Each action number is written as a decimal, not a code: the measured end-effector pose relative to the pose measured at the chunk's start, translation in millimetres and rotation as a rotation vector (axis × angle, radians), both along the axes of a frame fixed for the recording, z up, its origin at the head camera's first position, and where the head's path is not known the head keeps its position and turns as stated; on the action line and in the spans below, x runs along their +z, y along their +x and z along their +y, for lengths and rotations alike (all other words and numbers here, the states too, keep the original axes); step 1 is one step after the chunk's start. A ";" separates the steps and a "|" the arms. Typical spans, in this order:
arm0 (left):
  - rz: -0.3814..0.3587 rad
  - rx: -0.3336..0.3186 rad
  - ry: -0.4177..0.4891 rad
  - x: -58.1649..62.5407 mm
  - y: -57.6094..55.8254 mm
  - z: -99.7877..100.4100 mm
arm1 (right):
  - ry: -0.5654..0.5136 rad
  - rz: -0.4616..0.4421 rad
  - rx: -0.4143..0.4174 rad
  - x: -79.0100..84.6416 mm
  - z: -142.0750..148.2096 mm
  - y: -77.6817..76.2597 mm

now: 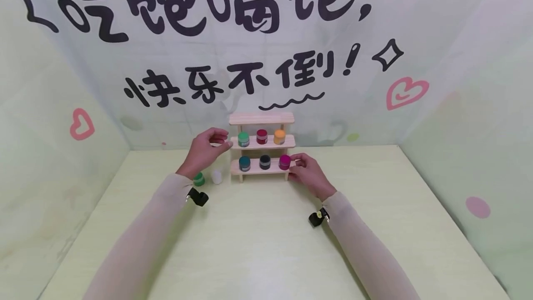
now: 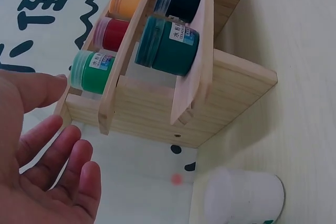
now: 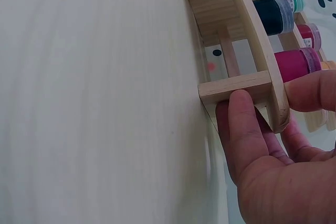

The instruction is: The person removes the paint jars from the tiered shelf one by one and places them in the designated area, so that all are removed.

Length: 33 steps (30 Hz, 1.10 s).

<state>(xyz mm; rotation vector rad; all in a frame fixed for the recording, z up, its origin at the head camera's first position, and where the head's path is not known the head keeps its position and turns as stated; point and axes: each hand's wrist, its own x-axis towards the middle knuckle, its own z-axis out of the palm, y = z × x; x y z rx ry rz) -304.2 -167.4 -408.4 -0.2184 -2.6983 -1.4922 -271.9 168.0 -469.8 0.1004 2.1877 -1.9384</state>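
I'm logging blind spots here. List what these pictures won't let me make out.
- Right hand: some fingertips, right wrist view, hidden behind the wooden rack and a nearer finger.
- Left hand: head view, its thumb's contact with the rack too small to settle.
- Green jar on the table: head view, left side behind the left sleeve.
- White jar: left wrist view, part cut off by the bottom edge.

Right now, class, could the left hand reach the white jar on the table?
Probably yes: the left hand looks empty, and the white jar sits beside the shelf with nothing visibly blocking the way.
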 end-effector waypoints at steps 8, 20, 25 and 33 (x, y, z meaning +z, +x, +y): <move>0.028 -0.051 0.001 -1.2 -10.2 17.4 | 0.002 0.003 0.005 -1.4 0.9 -2.0; 0.027 -0.078 0.014 -2.1 -18.6 40.5 | 0.001 0.012 0.011 -0.3 1.0 -0.7; 0.032 -0.074 0.001 -2.9 -19.5 41.9 | 0.003 -0.004 0.009 -0.1 0.5 -1.1; 0.042 -0.077 0.016 -2.6 -15.2 38.0 | -0.005 -0.011 0.005 0.0 0.0 -1.9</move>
